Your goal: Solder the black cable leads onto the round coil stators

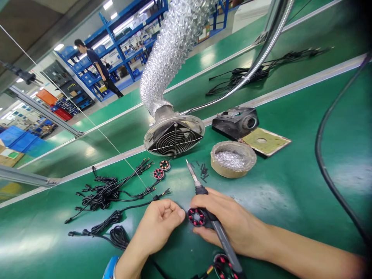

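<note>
My right hand (232,221) grips a soldering iron (223,236), its pale tip pointing away from me. The same hand also holds a small round motor stator (196,217) with red windings between thumb and fingers. Just left of it, my left hand (159,224) is closed, thumb pressed against the curled fingers; anything pinched there is too small to make out. Below the iron's handle lies another red-wound stator (223,266), beside coloured wire ends. Two more stators, one red-wound (158,174) and one copper-coloured (164,165), rest beyond my hands.
Bundled black cables (101,193) lie at left on the green bench. Short black tube pieces (204,170) sit near a round tub (232,170) of silvery material. Behind are an iron stand (236,122), a yellow sponge (266,141) and a fume hood (174,137). A person (97,66) stands far off.
</note>
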Tool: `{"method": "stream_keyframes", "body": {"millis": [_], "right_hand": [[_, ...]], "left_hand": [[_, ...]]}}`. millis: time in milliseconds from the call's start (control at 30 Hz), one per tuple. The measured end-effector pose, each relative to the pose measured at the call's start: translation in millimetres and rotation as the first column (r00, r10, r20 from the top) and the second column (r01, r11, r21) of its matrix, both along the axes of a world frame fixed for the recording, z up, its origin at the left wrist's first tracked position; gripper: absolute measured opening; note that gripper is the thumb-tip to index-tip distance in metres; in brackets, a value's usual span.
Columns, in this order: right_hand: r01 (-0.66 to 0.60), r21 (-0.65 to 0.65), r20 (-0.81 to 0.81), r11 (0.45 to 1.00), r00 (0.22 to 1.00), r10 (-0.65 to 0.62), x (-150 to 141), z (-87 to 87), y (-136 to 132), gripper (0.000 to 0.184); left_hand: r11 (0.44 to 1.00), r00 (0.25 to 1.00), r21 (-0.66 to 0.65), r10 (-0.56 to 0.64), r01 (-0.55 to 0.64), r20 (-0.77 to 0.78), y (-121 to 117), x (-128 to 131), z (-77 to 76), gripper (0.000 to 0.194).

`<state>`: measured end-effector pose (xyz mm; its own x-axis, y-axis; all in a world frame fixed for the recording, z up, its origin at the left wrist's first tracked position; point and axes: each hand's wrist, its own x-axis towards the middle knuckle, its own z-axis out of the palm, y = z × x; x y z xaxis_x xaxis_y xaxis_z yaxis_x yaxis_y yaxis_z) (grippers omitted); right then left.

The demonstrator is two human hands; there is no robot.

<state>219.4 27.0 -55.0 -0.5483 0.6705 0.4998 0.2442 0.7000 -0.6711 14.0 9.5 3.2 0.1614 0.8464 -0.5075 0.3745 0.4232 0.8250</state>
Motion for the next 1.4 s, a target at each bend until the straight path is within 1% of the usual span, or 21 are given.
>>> {"method": "stream_keyframes", "body": {"millis": [67, 133, 267, 333, 433, 567, 633, 733, 833, 900, 933, 1000, 1033, 1067, 1100, 1133, 1200, 1233, 1267, 1333, 1400], "right_hand": [[-0.012, -0.004, 0.017, 1.000, 1.000, 0.012, 0, 1.3, 0, 0.032], [-0.010, -0.003, 0.019, 1.000, 1.000, 0.010, -1, 2.1, -1, 0.031], [0.002, 0.006, 0.004, 1.000, 1.000, -0.002, 0, 1.9, -1, 0.032], [0.001, 0.001, 0.003, 1.000, 1.000, -0.001, 0, 1.7, -1, 0.033], [-0.019, -0.003, -0.004, 1.000, 1.000, 0.019, -1, 2.4, -1, 0.034], [-0.051, -0.002, -0.022, 0.999, 0.998, 0.051, -2, 3.0, -1, 0.032], [-0.045, 0.005, -0.026, 0.999, 0.999, 0.045, -2, 2.6, -1, 0.032], [-0.045, 0.013, -0.034, 0.999, 0.998, 0.045, -3, 1.9, -1, 0.032], [-0.039, 0.010, -0.042, 0.999, 0.998, 0.039, -2, 1.5, -1, 0.030], [-0.021, 0.011, -0.041, 1.000, 0.999, 0.021, -1, 0.7, 0, 0.028], [-0.011, 0.013, -0.039, 1.000, 0.999, 0.011, -1, -0.1, 0, 0.028], [0.014, 0.022, -0.039, 1.000, 0.999, -0.013, 0, -3.1, 1, 0.028], [0.028, 0.024, -0.035, 0.999, 0.999, -0.027, 1, -5.1, 2, 0.028], [0.040, 0.025, -0.025, 0.999, 0.999, -0.040, 2, -7.3, 3, 0.029], [0.054, 0.026, -0.014, 0.998, 0.998, -0.054, 3, -9.4, 4, 0.030], [0.067, 0.025, 0.003, 0.997, 0.998, -0.067, 4, -11.2, 5, 0.030], [0.088, 0.026, 0.045, 0.996, 0.995, -0.089, 6, -12.9, 7, 0.031], [0.095, 0.031, 0.064, 0.995, 0.993, -0.097, 8, -12.5, 8, 0.031], [0.099, 0.038, 0.082, 0.994, 0.991, -0.102, 9, -11.3, 9, 0.032], [0.102, 0.055, 0.111, 0.993, 0.988, -0.107, 11, -6.8, 10, 0.035], [0.106, 0.086, 0.098, 0.991, 0.989, -0.115, 11, -1.0, 9, 0.036]], "left_hand": [[1.000, 1.000, -0.018, 0.001, -0.001, 0.001, -2, 3, -1.6, 0.040], [0.999, 0.999, -0.053, -0.005, 0.007, 0.040, -2, 5, -1.1, 0.041], [0.992, 0.991, -0.102, -0.058, 0.071, 0.123, -1, 4, 2.8, 0.045], [0.995, 0.993, -0.073, -0.057, 0.065, 0.099, 0, 4, 2.8, 0.045], [1.000, 1.000, 0.004, -0.012, 0.012, 0.026, 0, 5, -0.6, 0.043], [0.998, 0.999, 0.050, 0.021, -0.022, 0.032, 0, 2, -2.8, 0.040], [1.000, 0.999, 0.030, 0.001, -0.002, 0.049, -2, 1, -2.0, 0.039], [0.998, 0.998, -0.041, -0.043, 0.045, 0.046, -5, 2, -3.1, 0.038], [0.994, 0.996, -0.101, -0.032, 0.041, 0.081, -8, 4, -4.5, 0.045], [0.991, 0.994, -0.124, -0.038, 0.051, 0.106, -8, 1, -0.3, 0.048], [0.990, 0.994, -0.120, -0.060, 0.071, 0.090, -8, -3, 3.9, 0.048], [0.992, 0.992, -0.043, -0.117, 0.116, -0.035, -5, -14, 14.8, 0.041], [0.991, 0.980, 0.024, -0.124, 0.129, -0.154, -3, -20, 20.1, 0.036], [0.985, 0.948, 0.095, -0.112, 0.147, -0.299, -1, -25, 24.3, 0.031], [0.973, 0.890, 0.156, -0.086, 0.172, -0.447, 1, -29, 26.9, 0.026], [0.959, 0.814, 0.194, -0.057, 0.205, -0.577, 4, -33, 27.8, 0.022], [0.941, 0.666, 0.196, -0.039, 0.274, -0.745, 7, -35, 25.2, 0.019], [0.935, 0.621, 0.180, -0.053, 0.307, -0.782, 8, -35, 22.8, 0.017], [0.928, 0.599, 0.170, -0.067, 0.330, -0.798, 9, -35, 20.4, 0.016], [0.921, 0.583, 0.166, -0.078, 0.354, -0.809, 9, -34, 17.4, 0.017], [0.919, 0.568, 0.166, -0.073, 0.358, -0.820, 8, -34, 18.0, 0.017]]}}
